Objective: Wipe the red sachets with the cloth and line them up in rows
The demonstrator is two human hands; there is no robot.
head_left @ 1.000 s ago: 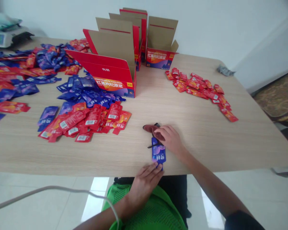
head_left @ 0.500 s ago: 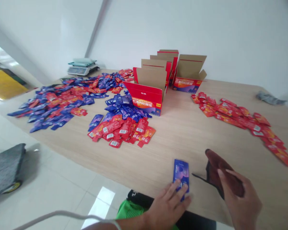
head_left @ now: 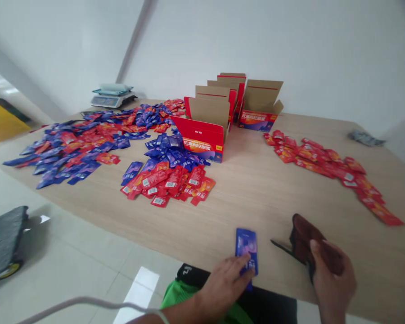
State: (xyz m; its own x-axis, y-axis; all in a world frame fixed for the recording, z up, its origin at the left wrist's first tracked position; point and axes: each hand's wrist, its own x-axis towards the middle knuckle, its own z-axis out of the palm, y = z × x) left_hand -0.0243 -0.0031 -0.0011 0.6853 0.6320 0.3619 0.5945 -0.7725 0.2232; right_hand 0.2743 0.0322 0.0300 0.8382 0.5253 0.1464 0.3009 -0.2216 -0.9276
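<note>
My left hand (head_left: 222,279) is at the table's near edge, its fingers closed on the lower part of a blue sachet (head_left: 245,240) that lies flat on the wood. A bit of blue shows below the fingers; whether it is a second sachet I cannot tell. To the right, my right hand (head_left: 335,279) grips a dark red-brown, leathery-looking folded object (head_left: 305,231) with a thin black strip jutting left. Its exact kind is unclear. Beyond my left hand lies a pile of red sachets (head_left: 170,180), with blue sachets (head_left: 175,153) heaped behind it.
Open red cartons (head_left: 202,139) stand in a row, another carton (head_left: 258,119) beside them. A large mixed heap of sachets (head_left: 84,144) covers the left side, near a scale (head_left: 110,100). Red sachets (head_left: 324,162) trail along the right. A grey crumpled item (head_left: 366,137) lies far right.
The view has shifted slightly. My left hand's fingers have drawn closer together on the blue sachet. My right hand still grips the red-brown object, which is turned a little.
</note>
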